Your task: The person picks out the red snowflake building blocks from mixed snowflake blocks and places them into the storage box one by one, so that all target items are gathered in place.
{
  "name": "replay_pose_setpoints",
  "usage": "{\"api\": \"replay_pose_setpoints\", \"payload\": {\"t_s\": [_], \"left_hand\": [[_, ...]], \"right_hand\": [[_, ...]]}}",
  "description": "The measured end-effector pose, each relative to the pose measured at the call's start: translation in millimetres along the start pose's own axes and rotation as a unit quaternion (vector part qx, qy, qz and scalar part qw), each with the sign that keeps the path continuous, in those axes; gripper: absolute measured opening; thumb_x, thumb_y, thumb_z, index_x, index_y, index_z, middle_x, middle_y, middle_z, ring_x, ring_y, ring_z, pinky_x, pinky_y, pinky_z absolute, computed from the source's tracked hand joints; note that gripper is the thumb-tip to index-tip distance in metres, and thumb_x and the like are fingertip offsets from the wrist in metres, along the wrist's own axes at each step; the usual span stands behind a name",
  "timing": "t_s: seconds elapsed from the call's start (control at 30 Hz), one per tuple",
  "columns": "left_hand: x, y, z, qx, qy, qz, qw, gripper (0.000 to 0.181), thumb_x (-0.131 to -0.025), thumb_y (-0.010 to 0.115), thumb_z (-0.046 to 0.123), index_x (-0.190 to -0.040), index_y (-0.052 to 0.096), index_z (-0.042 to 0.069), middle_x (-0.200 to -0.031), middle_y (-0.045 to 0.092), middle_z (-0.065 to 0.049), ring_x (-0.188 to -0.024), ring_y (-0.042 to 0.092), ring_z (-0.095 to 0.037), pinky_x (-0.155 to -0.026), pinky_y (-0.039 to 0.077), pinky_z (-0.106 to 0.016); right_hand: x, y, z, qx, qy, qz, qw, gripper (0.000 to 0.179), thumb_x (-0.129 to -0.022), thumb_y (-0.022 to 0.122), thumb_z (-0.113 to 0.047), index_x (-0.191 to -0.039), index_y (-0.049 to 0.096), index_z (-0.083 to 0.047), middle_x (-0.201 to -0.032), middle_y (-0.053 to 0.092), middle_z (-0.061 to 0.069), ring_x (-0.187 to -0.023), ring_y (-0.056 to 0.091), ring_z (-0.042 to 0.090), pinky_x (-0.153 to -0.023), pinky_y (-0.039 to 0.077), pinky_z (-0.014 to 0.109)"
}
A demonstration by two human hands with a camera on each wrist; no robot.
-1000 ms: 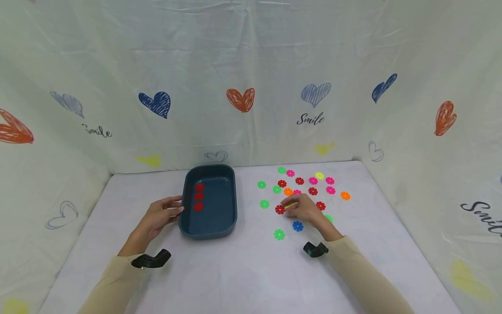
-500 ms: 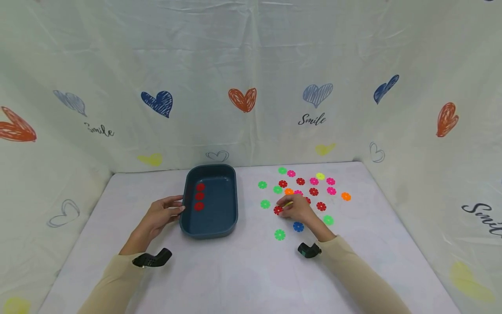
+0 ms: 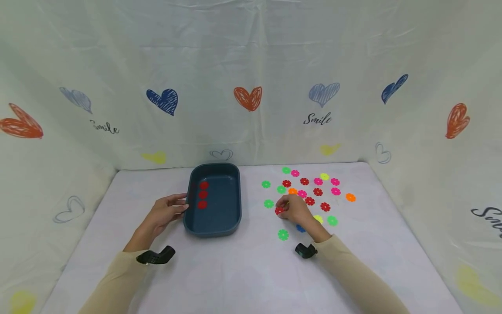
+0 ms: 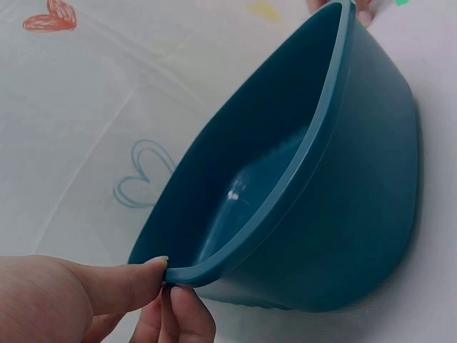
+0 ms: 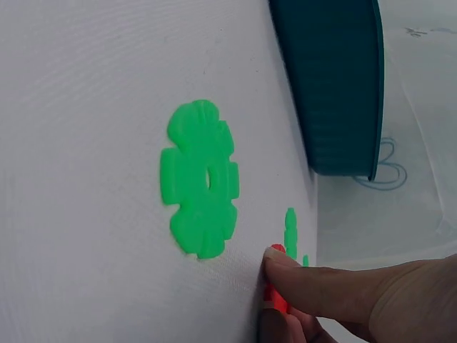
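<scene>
Left hand (image 3: pixel 162 214): pinches the left rim of the tray (image 3: pixel 222 211); a tug could tip or drag it.
Tray discs (image 3: pixel 203 195): 3 red, left half; a jolt could scatter them.
Held red disc (image 3: pixel 279 210): right of tray; lifted or not, cannot tell.
Right hand (image 3: pixel 296 210): pinches that disc; thin edge could slip, wrist could nudge the blue disc (image 3: pixel 300 228).
Left writing (image 3: pixel 105 127): "Smile", partly faded.
Right-of-centre writing (image 3: pixel 317 118): "Smile".
Far-right writing (image 3: pixel 487 218): cut off, starts "S".
Brands: none legible.
</scene>
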State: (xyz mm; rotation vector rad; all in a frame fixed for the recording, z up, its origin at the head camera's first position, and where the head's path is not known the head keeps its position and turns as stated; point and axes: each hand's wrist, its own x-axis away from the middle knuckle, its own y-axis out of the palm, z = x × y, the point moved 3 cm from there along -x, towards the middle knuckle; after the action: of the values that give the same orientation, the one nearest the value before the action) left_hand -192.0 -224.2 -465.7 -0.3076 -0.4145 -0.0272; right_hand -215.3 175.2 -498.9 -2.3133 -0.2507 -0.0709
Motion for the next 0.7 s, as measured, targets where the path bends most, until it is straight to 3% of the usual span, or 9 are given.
{"api": "replay_pose_setpoints", "payload": {"t_s": [0.7], "left_hand": [[1.0,0.4,1.1,0.008,-0.003,0.001,1.0,0.058,-0.105,0.065,0.004,-0.157,0.043,-0.004,-0.14,0.053,-0.025,-0.096,0.063,-0.012,-0.08,0.057,-0.02]], "right_hand": [[3.8,-11,-3,-0.021,-0.003,-0.005,0.9998,0.016,-0.085,0.082,0.008,-0.097,0.078,-0.003,-0.087,0.065,0.006,-0.082,0.06,0.021,-0.07,0.056,0.03]]}}
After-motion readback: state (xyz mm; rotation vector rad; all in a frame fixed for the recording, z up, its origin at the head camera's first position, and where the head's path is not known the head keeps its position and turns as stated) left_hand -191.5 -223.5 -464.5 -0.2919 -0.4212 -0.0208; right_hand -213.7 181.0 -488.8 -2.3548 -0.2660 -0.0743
